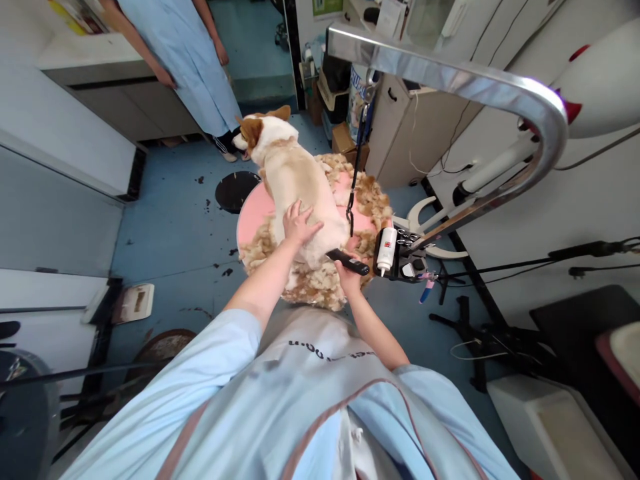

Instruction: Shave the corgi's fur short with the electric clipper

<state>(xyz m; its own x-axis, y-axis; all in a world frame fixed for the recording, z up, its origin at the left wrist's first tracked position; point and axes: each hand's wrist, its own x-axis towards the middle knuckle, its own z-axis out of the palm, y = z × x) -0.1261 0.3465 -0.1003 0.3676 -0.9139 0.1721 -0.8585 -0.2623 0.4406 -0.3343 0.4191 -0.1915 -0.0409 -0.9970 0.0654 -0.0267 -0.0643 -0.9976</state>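
Observation:
A brown-and-white dog (297,177) with a closely clipped back stands or sits on a round pink grooming table (251,217), its head turned away to the left. My left hand (299,223) lies flat on its lower back with the fingers spread. In my right hand (349,272) is a black hair clipper (353,263), held close to the dog's rump; the fingers wrap its body. Clumps of cut fur (313,283) cover much of the tabletop around the dog. A black grooming strap (355,173) hangs beside its right flank.
A curved metal grooming arm (450,77) reaches over the right side. On a small tool tray (415,263) are a white bottle (387,249) and scissors. A person in a blue smock (185,60) stands beyond the dog. A black round stool (235,191) is left of the table.

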